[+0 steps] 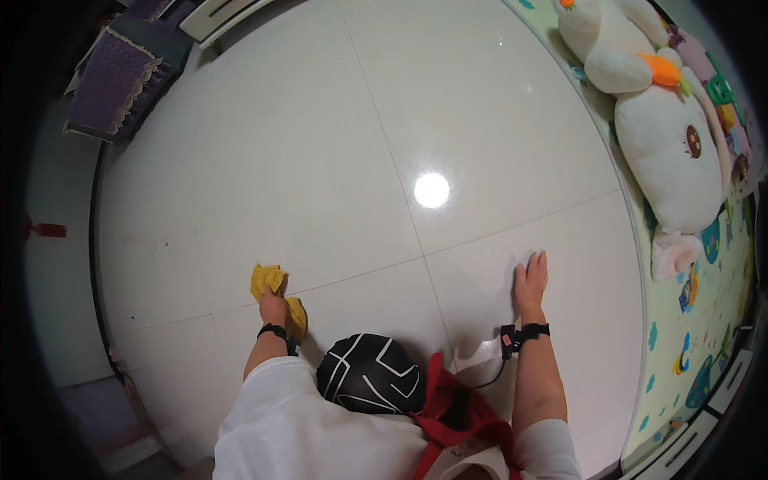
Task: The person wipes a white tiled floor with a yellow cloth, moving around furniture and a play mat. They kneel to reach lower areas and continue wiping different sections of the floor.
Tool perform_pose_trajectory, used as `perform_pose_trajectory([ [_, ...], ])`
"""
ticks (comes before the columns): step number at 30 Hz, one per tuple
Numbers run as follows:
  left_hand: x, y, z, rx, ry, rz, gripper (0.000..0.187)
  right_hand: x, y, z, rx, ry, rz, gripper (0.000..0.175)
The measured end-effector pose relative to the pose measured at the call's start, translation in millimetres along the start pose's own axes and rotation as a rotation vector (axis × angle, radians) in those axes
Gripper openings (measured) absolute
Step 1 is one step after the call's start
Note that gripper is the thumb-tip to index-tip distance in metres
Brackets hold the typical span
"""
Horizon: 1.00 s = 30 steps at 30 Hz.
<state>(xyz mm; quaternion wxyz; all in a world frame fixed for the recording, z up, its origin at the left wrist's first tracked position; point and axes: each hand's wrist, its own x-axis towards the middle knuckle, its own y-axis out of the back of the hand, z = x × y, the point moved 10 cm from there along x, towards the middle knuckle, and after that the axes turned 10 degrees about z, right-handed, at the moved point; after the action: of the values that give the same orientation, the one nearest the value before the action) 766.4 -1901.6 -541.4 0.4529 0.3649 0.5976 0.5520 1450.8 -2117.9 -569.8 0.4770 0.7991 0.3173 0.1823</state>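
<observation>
My left hand (273,308) grips a yellow cloth (267,277) and presses it against the glossy white tiled floor (312,180). Part of the cloth sticks out on the right side of the wrist, and most of the fingers are hidden. Farther right, my right hand (531,282) rests flat on a tile, holding nothing, its fingers stretched forward. A black strap circles each wrist; the right one carries a small black device (509,342) with a cable.
A play mat (690,324) borders the floor at the right, bearing a large white plush toy (666,150). A purple-covered piece of furniture (114,78) stands upper left, near a white cabinet (225,15). Small dark specks (166,244) mark the floor. A black, white-lined rounded form (369,375) lies close to my body.
</observation>
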Motion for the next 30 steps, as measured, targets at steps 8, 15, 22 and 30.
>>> perform_pose_trajectory([
  [8, -42, 72, 126, -0.215, -0.375, 0.183, 0.034, -47, 66, 136, 0.373, -0.278, 0.155, 0.041],
  [15, -102, 201, 148, -0.308, -0.491, 0.415, 0.037, -19, 23, 111, 0.563, -0.213, 0.013, 0.031],
  [22, -177, 370, 129, -0.108, -0.642, 0.581, 0.034, -78, 56, -55, 0.46, 0.112, -0.12, 0.028],
  [30, -160, 247, 204, -0.603, -0.597, -0.147, 0.045, -178, 27, -212, 1.169, -0.119, -0.781, 0.037],
])
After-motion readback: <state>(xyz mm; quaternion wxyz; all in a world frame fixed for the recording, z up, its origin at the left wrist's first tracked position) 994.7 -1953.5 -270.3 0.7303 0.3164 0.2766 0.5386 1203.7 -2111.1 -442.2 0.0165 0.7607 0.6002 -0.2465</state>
